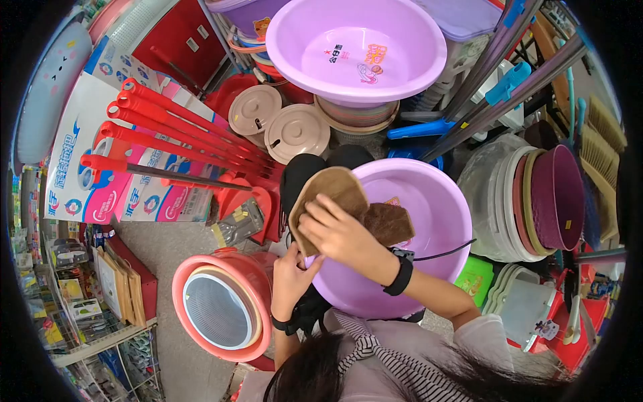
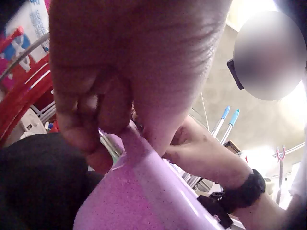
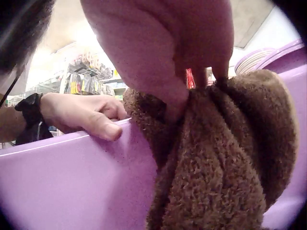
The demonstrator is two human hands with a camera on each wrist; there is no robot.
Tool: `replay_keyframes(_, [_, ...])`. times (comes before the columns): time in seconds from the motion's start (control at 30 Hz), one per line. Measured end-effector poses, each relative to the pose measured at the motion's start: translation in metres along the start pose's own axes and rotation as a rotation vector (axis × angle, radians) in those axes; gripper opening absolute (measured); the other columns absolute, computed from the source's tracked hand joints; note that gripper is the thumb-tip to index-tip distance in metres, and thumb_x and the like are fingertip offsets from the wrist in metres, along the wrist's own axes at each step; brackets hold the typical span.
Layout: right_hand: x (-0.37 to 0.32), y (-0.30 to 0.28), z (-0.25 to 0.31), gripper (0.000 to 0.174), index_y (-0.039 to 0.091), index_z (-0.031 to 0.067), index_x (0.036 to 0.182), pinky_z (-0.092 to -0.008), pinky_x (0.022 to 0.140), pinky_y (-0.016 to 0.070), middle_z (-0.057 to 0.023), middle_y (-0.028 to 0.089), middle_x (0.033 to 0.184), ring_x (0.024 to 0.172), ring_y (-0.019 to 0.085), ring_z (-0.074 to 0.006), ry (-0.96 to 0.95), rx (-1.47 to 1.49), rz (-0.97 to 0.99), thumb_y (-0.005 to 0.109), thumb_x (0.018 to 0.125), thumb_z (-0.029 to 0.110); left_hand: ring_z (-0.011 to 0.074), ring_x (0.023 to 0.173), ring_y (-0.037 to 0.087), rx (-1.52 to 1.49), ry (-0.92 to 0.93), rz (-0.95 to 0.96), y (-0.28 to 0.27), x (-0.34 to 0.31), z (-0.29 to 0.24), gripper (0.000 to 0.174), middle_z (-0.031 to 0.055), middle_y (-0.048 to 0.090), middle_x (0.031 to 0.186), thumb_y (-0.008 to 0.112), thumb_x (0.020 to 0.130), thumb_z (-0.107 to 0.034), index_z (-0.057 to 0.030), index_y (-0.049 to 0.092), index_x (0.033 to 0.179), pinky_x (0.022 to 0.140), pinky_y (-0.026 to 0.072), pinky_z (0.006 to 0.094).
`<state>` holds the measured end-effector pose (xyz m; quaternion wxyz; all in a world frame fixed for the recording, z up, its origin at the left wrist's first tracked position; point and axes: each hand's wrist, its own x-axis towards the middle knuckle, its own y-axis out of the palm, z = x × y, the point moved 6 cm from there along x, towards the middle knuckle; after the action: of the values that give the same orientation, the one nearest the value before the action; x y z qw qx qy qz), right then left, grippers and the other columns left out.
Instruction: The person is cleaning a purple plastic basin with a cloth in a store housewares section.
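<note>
A purple basin [image 1: 429, 194] stands tilted in front of the person's body. My left hand [image 1: 291, 278] grips its near-left rim, the thumb over the inner side and the fingers outside, as the right wrist view shows. My right hand [image 1: 345, 234] holds a fluffy brown cloth [image 3: 216, 158] with a paler edge, bunched between thumb and fingers. One part of the cloth spreads over the basin's rim and another hangs down inside. Printed stickers on the basin's inner wall are partly hidden behind it.
Another purple basin [image 1: 355, 47] tops a stack ahead. Red-handled dustpans [image 1: 181, 134] stand at left, nested red basins with a grey strainer [image 1: 218, 308] below them. Stacked tubs [image 1: 559, 194] and blue-ended poles [image 1: 509, 84] crowd the right; lidded beige buckets [image 1: 298, 134] stand ahead.
</note>
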<state>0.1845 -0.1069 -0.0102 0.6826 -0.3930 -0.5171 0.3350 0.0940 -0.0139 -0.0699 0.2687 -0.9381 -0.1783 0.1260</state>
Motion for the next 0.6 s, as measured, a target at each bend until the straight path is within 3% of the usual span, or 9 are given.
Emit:
replay_keyframes(0.1, [-0.001, -0.006, -0.003, 0.035, 0.066, -0.0023, 0.104, -0.0433, 0.110, 0.0344, -0.0099, 0.059, 0.117, 0.120, 0.050, -0.0262, -0.004, 0.022, 0.014, 0.058, 0.072, 0.012, 0.0090, 0.043, 0.036, -0.083, -0.089, 0.021, -0.001, 0.001, 0.012, 0.028, 0.0071, 0.043, 0.049, 0.078, 0.078, -0.017, -0.0013, 0.055, 0.080, 0.042, 0.0319, 0.0285])
replay_keyframes(0.17, [0.000, -0.015, -0.018, 0.040, 0.064, 0.0003, 0.112, -0.0412, 0.111, 0.0334, -0.0091, 0.058, 0.119, 0.122, 0.049, -0.0242, 0.102, 0.211, 0.031, 0.057, 0.075, 0.014, 0.0083, 0.044, 0.035, -0.107, -0.097, 0.012, -0.001, -0.001, 0.012, 0.028, 0.0063, 0.041, 0.049, 0.078, 0.078, -0.016, -0.0010, 0.054, 0.078, 0.042, 0.0307, 0.0278])
replay_keyframes(0.2, [-0.001, -0.018, -0.023, 0.042, 0.061, 0.0020, 0.118, -0.0404, 0.112, 0.0323, -0.0087, 0.058, 0.121, 0.123, 0.049, -0.0241, 0.119, 0.121, 0.065, 0.056, 0.078, 0.014, 0.0081, 0.044, 0.034, -0.127, -0.088, 0.027, 0.000, -0.001, 0.012, 0.027, 0.0059, 0.040, 0.049, 0.077, 0.078, -0.015, -0.0011, 0.054, 0.079, 0.042, 0.0301, 0.0275])
replay_keyframes(0.37, [-0.012, -0.046, -0.072, 0.043, 0.058, 0.0003, 0.119, -0.0417, 0.107, 0.0346, -0.0122, 0.057, 0.123, 0.123, 0.049, -0.0277, 0.389, -0.004, 0.021, 0.054, 0.077, 0.003, 0.0071, 0.046, 0.032, -0.141, -0.081, 0.051, -0.001, -0.001, 0.017, 0.025, 0.0037, 0.038, 0.049, 0.077, 0.079, -0.013, -0.0014, 0.055, 0.079, 0.043, 0.0287, 0.0268])
replay_keyframes(0.6, [-0.049, -0.071, -0.098, 0.046, 0.057, -0.0001, 0.123, -0.0429, 0.104, 0.0363, -0.0117, 0.057, 0.124, 0.120, 0.050, -0.0316, 0.540, -0.132, 0.015, 0.054, 0.077, -0.002, 0.0052, 0.047, 0.032, -0.194, -0.111, 0.086, 0.000, -0.002, 0.012, 0.024, 0.0016, 0.038, 0.050, 0.076, 0.080, -0.014, -0.0016, 0.055, 0.080, 0.044, 0.0288, 0.0246])
